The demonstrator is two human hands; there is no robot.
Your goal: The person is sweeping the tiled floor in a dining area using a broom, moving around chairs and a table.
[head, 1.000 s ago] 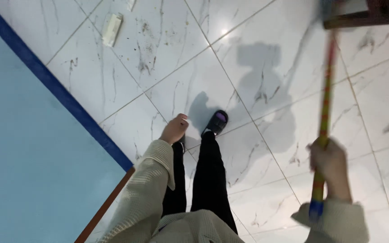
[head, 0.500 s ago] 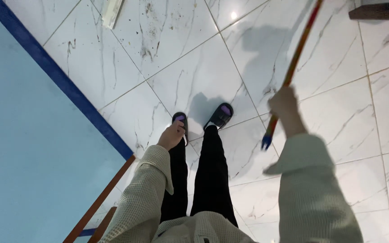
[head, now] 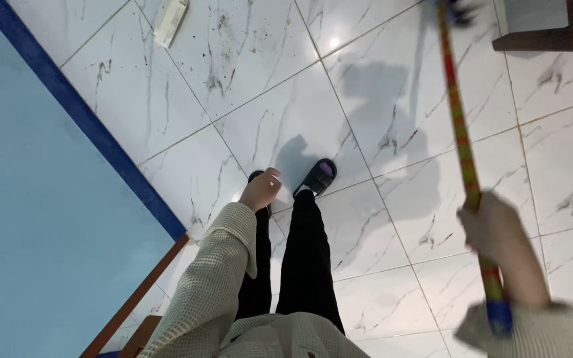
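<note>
While the right hand (head: 495, 232) stays clamped on the striped broom handle (head: 457, 113), whose head reaches the marble floor (head: 266, 99) near the dark furniture base (head: 545, 41), short low strokes would probably suit best. Left hand (head: 260, 189) hangs loosely curled, empty.

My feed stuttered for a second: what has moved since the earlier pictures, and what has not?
The right hand, its grip unchanged on the red-and-yellow striped broom handle, swung inward toward the legs, then back out to the right; the handle now leans up toward the dark wooden furniture. The left hand stayed empty by the legs. The black slippers and the flat white piece of litter stayed put.
</note>
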